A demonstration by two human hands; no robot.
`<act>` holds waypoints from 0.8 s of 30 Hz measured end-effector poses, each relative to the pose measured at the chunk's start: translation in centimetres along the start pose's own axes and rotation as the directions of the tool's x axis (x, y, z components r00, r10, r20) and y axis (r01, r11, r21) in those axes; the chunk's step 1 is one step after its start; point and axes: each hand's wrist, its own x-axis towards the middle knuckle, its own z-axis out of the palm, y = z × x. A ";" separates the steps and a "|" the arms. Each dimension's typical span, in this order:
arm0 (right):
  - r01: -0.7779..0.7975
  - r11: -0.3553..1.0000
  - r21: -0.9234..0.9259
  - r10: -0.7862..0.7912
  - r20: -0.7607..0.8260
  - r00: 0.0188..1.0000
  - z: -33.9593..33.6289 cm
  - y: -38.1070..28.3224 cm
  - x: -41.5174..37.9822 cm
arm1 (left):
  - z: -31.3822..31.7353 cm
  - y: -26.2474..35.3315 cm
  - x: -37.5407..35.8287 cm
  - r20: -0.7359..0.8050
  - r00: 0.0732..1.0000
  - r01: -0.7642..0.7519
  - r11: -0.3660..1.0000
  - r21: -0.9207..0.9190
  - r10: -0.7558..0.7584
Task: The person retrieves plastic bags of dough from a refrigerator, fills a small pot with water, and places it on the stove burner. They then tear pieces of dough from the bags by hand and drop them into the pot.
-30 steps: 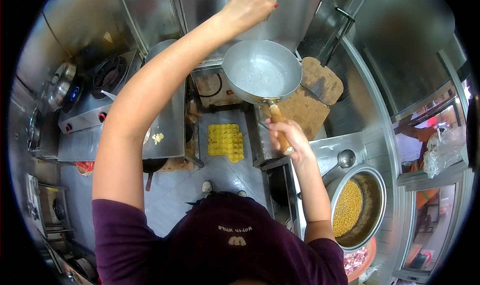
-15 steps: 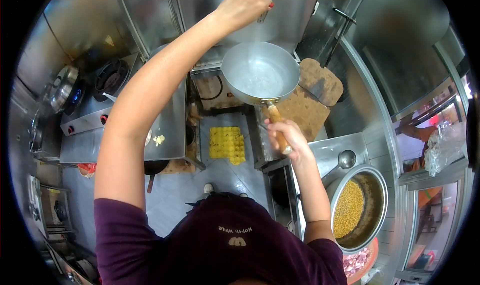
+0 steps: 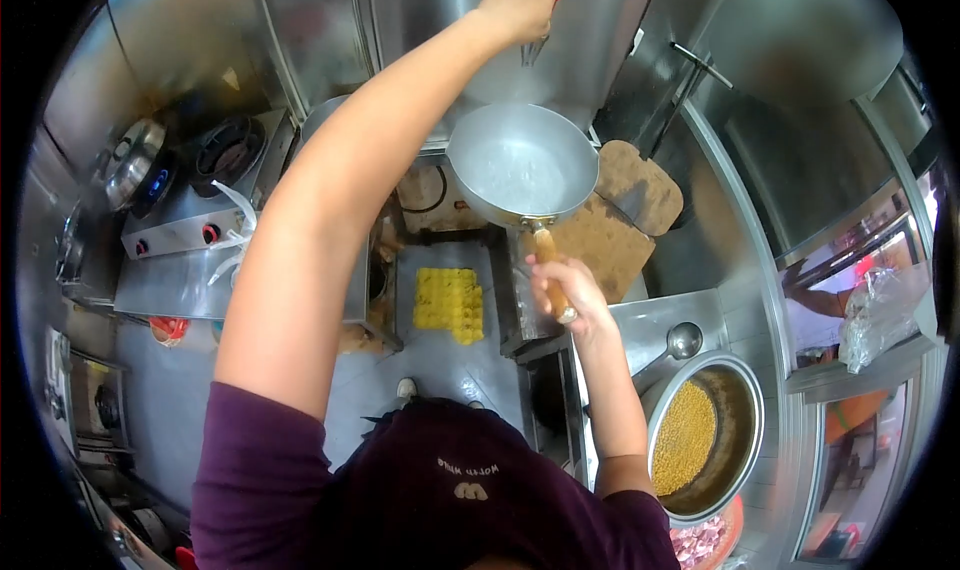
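While your right hand (image 3: 570, 292) has its fingers clamped round the wooden handle (image 3: 546, 250), the metal pan (image 3: 523, 160) sits far and central, just short of your left hand (image 3: 520, 10), whose fingers grip a slim metal piece (image 3: 531, 54). The pan looks stiff and probably front-heavy; the handle seems the surest hold. Cutting boards (image 3: 605, 245) lie right; a steel counter (image 3: 690, 313) stands nearer.

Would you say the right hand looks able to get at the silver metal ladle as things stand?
Probably not: the right hand grips the brown wooden handle of the grey metal pan, though the ladle lies nearby, largely uncovered.
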 end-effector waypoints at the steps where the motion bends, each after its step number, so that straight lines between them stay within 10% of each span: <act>1: 0.006 1.000 -0.004 -0.006 -0.003 1.000 0.0 0.1 0.0 | 0.4 0.1 0.1 0.003 1.000 0.011 1.000 0.009 -0.011; 24: 0.003 1.000 -0.031 -0.002 0.040 0.999 -1.5 0.1 -0.1 | -3.1 3.1 -9.0 -0.152 0.983 -0.109 0.993 -0.052 0.100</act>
